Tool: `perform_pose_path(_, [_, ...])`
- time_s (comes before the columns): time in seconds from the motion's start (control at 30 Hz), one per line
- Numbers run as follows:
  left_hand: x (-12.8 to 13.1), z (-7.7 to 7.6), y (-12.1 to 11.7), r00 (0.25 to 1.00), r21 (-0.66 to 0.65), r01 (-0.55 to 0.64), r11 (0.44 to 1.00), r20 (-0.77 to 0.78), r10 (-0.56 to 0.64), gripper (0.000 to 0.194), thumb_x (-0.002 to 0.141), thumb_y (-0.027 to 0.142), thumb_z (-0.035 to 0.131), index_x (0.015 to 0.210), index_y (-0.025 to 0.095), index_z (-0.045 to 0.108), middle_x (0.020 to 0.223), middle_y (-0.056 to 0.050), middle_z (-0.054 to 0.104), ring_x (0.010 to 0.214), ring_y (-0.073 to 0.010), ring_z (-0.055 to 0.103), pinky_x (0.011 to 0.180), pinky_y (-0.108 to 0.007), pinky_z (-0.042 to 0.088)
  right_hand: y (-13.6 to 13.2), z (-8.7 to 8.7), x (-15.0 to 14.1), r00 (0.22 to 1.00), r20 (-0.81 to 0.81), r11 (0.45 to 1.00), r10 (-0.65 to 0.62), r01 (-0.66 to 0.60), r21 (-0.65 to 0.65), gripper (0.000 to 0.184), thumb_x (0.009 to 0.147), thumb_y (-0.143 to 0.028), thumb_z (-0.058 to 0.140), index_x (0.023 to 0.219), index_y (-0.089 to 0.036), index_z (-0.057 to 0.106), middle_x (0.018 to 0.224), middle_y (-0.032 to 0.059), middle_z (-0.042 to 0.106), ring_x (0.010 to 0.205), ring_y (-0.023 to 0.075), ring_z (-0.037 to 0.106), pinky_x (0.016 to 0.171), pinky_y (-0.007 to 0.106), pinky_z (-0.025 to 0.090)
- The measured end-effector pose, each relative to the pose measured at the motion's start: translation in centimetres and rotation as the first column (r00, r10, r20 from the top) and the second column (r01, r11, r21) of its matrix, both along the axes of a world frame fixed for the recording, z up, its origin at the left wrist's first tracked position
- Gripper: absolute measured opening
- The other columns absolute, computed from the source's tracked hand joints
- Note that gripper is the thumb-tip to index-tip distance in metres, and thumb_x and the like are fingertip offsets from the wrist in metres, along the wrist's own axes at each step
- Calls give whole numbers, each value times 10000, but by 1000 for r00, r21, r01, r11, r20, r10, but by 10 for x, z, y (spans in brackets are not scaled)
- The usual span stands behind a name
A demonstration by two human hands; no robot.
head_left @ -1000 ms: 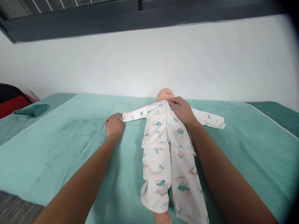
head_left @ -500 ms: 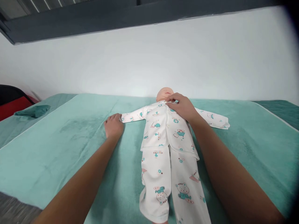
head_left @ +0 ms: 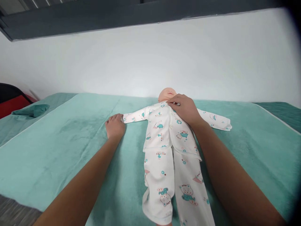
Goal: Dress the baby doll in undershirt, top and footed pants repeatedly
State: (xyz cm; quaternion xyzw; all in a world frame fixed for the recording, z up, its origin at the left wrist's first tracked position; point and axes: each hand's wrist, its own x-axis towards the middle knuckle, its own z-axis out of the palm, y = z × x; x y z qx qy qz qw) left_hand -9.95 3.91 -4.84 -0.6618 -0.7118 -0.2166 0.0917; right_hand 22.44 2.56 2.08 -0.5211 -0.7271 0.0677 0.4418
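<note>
A bald plastic doll in white printed pajamas lies head toward the green plush sheet's far edge. The right hand has curled, seemingly pinching the collar; the left hand covers a cuff, grip unclear.

Head-worn view, close, facing forward and down over dressed doll

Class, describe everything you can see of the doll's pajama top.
The white, long-sleeved pajama top looks like cloth, printed with teal and pink cartoon animals. It is on the doll, front up, sleeves spread wide, hem lying over the matching trousers. The front opening parts slightly at the hem. The left hand touches one sleeve's end; the right hand touches the top near the neckline, partly hiding it.
</note>
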Motion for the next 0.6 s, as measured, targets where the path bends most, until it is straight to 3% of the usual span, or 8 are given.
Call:
perform_pose_path(0.27, [-1, -2, 1, 1000, 12, 3, 1000, -7, -3, 375, 921, 194, 384, 1192, 243, 638, 1273, -78, 656, 1190, -309, 526, 935, -447, 367, -9, 1, -1, 963, -266, 983, -46, -3, -181, 237, 796, -251, 604, 971, -245, 765, 1013, 23, 743, 890, 203, 635, 910, 400, 485])
perform_pose_path(0.43, [-2, -3, 1, 1000, 19, 10, 1000, 21, -11, 383, 907, 163, 395, 1193, 238, 639, 1281, -88, 650, 1209, -311, 521, 965, -455, 368, -14, -7, -3, 942, -331, 993, -56, 18, -116, 244, 819, -259, 571, 977, -229, 754, 1067, 30, 733, 934, 196, 635, 929, 384, 487])
perform_pose_path(0.6, [-5, 0, -5, 991, -13, 25, 1000, 134, -23, 431, 857, 80, 402, 1200, 189, 639, 1272, -136, 644, 1216, -338, 528, 992, -494, 383, -36, -23, -1, 916, -394, 996, -76, 50, -76, 274, 842, -309, 567, 1051, -237, 729, 1181, 33, 702, 1120, 216, 617, 1054, 399, 430])
